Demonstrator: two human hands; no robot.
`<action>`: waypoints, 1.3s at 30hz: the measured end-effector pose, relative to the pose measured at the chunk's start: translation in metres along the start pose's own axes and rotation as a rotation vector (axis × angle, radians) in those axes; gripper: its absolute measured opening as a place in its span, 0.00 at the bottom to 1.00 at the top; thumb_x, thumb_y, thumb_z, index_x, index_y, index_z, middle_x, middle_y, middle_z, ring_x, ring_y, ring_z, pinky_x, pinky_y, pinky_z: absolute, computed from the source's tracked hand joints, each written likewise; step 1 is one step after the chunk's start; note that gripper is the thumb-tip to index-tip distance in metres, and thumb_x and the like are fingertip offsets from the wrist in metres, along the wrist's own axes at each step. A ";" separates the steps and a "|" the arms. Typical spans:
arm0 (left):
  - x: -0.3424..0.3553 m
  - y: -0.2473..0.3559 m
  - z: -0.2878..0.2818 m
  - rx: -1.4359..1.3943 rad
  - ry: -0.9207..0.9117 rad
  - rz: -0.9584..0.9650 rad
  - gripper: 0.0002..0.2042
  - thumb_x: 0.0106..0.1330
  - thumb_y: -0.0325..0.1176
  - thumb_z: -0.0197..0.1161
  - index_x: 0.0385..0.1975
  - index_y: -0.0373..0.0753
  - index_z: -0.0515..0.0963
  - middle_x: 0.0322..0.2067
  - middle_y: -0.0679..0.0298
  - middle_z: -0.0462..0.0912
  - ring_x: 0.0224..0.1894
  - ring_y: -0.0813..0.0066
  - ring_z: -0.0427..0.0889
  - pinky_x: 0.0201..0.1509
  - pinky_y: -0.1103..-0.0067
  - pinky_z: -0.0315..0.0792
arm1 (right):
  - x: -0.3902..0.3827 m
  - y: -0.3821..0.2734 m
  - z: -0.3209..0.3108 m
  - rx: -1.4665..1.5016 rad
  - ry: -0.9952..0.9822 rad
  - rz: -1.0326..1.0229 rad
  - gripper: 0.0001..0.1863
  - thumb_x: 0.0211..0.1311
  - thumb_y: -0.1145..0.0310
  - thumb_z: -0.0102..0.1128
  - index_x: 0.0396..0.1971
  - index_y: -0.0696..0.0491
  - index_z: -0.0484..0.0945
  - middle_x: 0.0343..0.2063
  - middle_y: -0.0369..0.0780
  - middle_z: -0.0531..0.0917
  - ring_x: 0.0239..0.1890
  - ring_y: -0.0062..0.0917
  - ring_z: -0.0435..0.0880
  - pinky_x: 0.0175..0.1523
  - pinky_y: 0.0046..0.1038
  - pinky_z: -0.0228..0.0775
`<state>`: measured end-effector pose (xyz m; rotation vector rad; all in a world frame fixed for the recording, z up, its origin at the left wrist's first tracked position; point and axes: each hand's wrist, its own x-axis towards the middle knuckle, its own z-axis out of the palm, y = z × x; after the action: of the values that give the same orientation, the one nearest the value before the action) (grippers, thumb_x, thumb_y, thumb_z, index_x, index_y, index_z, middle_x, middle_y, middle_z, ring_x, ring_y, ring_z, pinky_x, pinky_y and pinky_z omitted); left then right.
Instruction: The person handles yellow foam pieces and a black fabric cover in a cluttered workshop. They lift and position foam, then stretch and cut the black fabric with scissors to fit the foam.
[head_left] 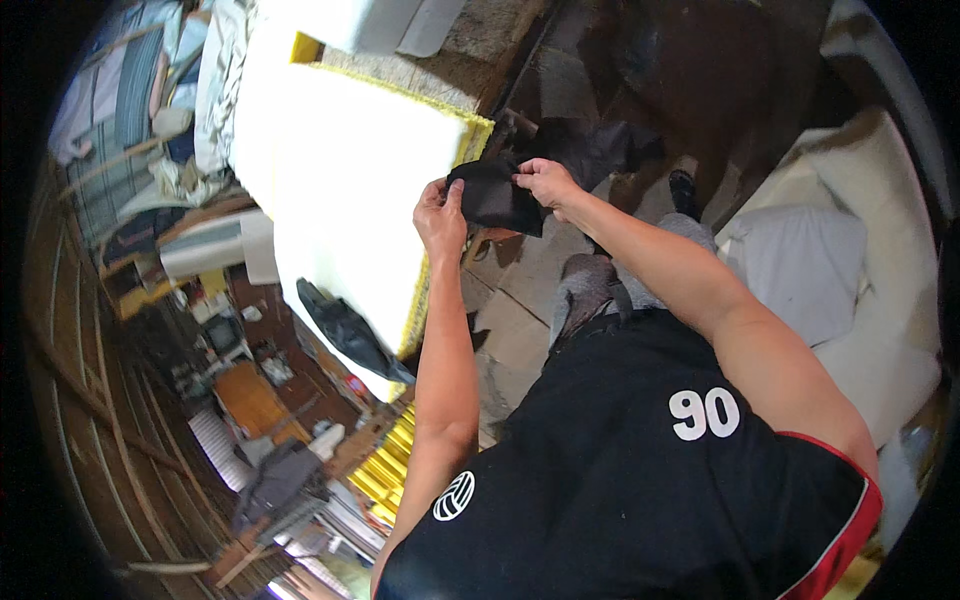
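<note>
Beside the yellow-edged white slab (350, 190), black cloth (493, 203) held between left hand (441, 217) and right hand (549, 185), both grips pinched closed on it, some fingertips hidden, slab top washed out.

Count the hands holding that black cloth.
2: the left hand at the left edge of the black cloth, the right hand at its upper right. No others show.
</note>
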<state>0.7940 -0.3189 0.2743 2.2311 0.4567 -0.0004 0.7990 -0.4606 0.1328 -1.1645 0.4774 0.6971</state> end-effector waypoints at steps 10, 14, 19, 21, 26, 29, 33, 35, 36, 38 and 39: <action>0.063 -0.009 0.019 0.455 -0.078 0.332 0.10 0.62 0.32 0.67 0.37 0.31 0.82 0.33 0.55 0.84 0.31 0.64 0.82 0.39 0.72 0.75 | 0.114 0.064 0.059 0.753 -0.001 -0.205 0.14 0.60 0.70 0.65 0.45 0.55 0.79 0.37 0.40 0.85 0.38 0.28 0.85 0.38 0.38 0.82; 0.073 -0.024 0.013 0.480 -0.093 0.393 0.14 0.62 0.37 0.67 0.39 0.32 0.83 0.33 0.53 0.86 0.35 0.60 0.84 0.43 0.70 0.75 | 0.116 0.056 0.083 0.665 0.137 -0.090 0.17 0.59 0.64 0.70 0.45 0.55 0.80 0.32 0.40 0.83 0.30 0.24 0.83 0.30 0.31 0.81; 0.080 -0.029 0.008 0.489 -0.113 0.360 0.14 0.62 0.37 0.67 0.40 0.32 0.83 0.33 0.54 0.86 0.35 0.61 0.84 0.43 0.70 0.76 | 0.115 0.042 0.082 0.591 0.202 -0.133 0.15 0.62 0.63 0.66 0.45 0.55 0.80 0.22 0.37 0.79 0.19 0.19 0.74 0.23 0.26 0.70; 0.081 -0.030 0.006 0.464 -0.126 0.357 0.14 0.62 0.37 0.68 0.39 0.32 0.83 0.33 0.54 0.86 0.35 0.62 0.84 0.43 0.70 0.76 | 0.109 0.038 0.083 0.526 0.206 -0.150 0.15 0.62 0.63 0.65 0.44 0.55 0.80 0.23 0.38 0.80 0.22 0.22 0.77 0.26 0.27 0.71; 0.082 -0.031 0.005 0.342 -0.145 0.476 0.11 0.65 0.34 0.66 0.36 0.31 0.80 0.29 0.56 0.84 0.30 0.67 0.81 0.37 0.73 0.74 | 0.093 0.019 0.071 0.065 0.564 -0.362 0.16 0.63 0.60 0.62 0.45 0.55 0.79 0.32 0.42 0.85 0.33 0.28 0.83 0.41 0.32 0.74; 0.071 -0.026 -0.013 0.122 -0.231 0.351 0.11 0.67 0.33 0.65 0.37 0.30 0.78 0.30 0.60 0.82 0.32 0.74 0.79 0.39 0.76 0.73 | 0.037 -0.006 0.044 -0.042 0.697 -0.541 0.13 0.65 0.63 0.60 0.44 0.54 0.79 0.35 0.44 0.85 0.37 0.28 0.84 0.44 0.31 0.74; 0.052 -0.017 -0.040 -0.423 -0.390 0.206 0.08 0.69 0.29 0.63 0.42 0.31 0.75 0.33 0.66 0.79 0.36 0.80 0.76 0.43 0.82 0.71 | -0.075 -0.077 0.028 -0.175 0.605 -0.857 0.08 0.66 0.74 0.58 0.43 0.55 0.79 0.35 0.44 0.85 0.38 0.28 0.85 0.44 0.28 0.75; 0.040 0.012 -0.058 -0.614 -0.490 0.234 0.10 0.69 0.26 0.61 0.47 0.33 0.72 0.37 0.67 0.78 0.40 0.82 0.75 0.47 0.84 0.71 | -0.117 -0.111 0.031 -0.239 0.527 -1.056 0.08 0.65 0.78 0.58 0.43 0.56 0.78 0.34 0.43 0.84 0.38 0.27 0.85 0.44 0.27 0.75; 0.036 0.029 -0.069 -0.443 -0.378 0.388 0.16 0.67 0.27 0.64 0.53 0.33 0.71 0.42 0.61 0.80 0.46 0.76 0.77 0.51 0.79 0.72 | -0.136 -0.127 0.033 -0.271 0.485 -1.150 0.08 0.64 0.81 0.58 0.42 0.56 0.78 0.34 0.43 0.84 0.38 0.27 0.85 0.44 0.26 0.75; 0.021 0.086 -0.105 -0.094 -0.091 1.015 0.24 0.64 0.28 0.67 0.59 0.34 0.69 0.48 0.53 0.80 0.52 0.68 0.78 0.57 0.73 0.70 | -0.167 -0.157 0.046 -0.349 0.412 -1.264 0.07 0.63 0.81 0.60 0.40 0.57 0.78 0.33 0.43 0.83 0.36 0.28 0.84 0.43 0.26 0.75; 0.017 0.109 -0.122 -0.058 -0.174 1.056 0.26 0.63 0.29 0.68 0.61 0.34 0.68 0.48 0.52 0.81 0.53 0.66 0.78 0.59 0.72 0.69 | -0.178 -0.168 0.055 -0.397 0.381 -1.300 0.07 0.63 0.80 0.61 0.40 0.57 0.79 0.33 0.43 0.83 0.36 0.28 0.84 0.43 0.26 0.75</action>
<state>0.8263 -0.2864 0.4318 2.1373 -0.8243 0.3587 0.7935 -0.4913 0.3822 -1.6724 -0.1806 -0.5951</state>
